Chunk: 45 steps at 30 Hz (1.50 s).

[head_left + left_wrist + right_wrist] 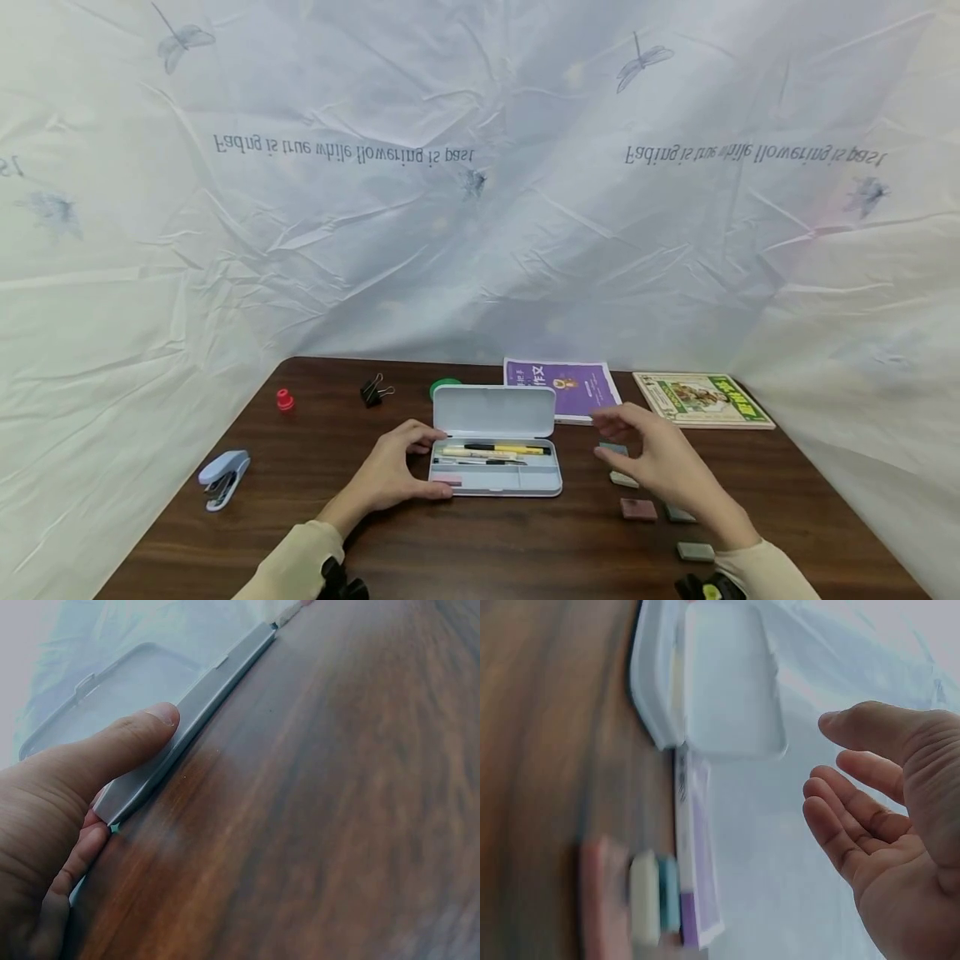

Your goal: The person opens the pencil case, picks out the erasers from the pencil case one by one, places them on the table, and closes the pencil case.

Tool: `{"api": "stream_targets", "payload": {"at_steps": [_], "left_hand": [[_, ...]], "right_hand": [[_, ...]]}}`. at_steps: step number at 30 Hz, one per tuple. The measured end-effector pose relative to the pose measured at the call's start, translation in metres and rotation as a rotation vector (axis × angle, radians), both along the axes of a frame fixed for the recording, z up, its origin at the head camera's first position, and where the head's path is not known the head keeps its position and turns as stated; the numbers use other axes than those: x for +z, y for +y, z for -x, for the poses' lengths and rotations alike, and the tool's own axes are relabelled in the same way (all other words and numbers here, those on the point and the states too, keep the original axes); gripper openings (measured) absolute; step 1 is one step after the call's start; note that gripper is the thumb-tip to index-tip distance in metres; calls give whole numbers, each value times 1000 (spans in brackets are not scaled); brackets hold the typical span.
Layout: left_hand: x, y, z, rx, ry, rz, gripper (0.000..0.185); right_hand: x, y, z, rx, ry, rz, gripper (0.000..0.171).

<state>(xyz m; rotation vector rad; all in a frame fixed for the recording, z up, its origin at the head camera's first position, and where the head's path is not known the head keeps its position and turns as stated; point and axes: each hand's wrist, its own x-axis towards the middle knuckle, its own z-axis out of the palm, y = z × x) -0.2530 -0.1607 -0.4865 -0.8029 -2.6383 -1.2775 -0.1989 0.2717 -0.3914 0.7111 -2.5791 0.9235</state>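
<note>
A pale blue pencil case point(538, 480) lies on the dark wood table with its lid point(495, 412) raised. My left hand point(396, 468) grips its left end, the thumb point(142, 739) along the front wall and the fingers at the back corner. Inside are a yellow and black pen point(517, 449), more pens and a pink eraser point(447, 480) in the front left compartment. My right hand point(651, 450) hovers right of the case with loosely bent fingers and nothing in it. Below it are a blue eraser point(613, 448), a white eraser point(624, 479) and a reddish eraser point(638, 510).
Partly under my right forearm sits a green eraser point(680, 514), with a pale one point(695, 552) nearer. A purple book point(592, 392) and a green-yellow book point(705, 400) lie behind. Leftward are a stapler point(223, 479), a red cap-like piece point(285, 400) and a binder clip point(375, 390).
</note>
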Motion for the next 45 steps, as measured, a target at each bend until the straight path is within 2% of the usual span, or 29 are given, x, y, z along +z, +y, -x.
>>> {"api": "stream_targets", "payload": {"at_steps": [5, 12, 17, 25, 31, 39, 45], "left_hand": [[1, 1, 0, -10, 4, 2, 76], [2, 2, 0, -2, 16, 0, 76], [1, 2, 1, -3, 26, 1, 77], [3, 1, 1, -9, 16, -3, 78], [2, 1, 2, -18, 18, -6, 77], [1, 1, 2, -24, 4, -20, 79], [0, 0, 1, -29, 20, -28, 76]], "right_hand": [[9, -26, 11, 32, 4, 42, 46], [27, -65, 28, 139, 31, 156, 46], [36, -89, 33, 184, 35, 196, 47], [43, -123, 37, 262, -13, 254, 47], [34, -140, 39, 295, -51, 220, 45], [7, -157, 44, 358, -104, 134, 37], [-13, -171, 47, 430, -189, 60, 28]]}}
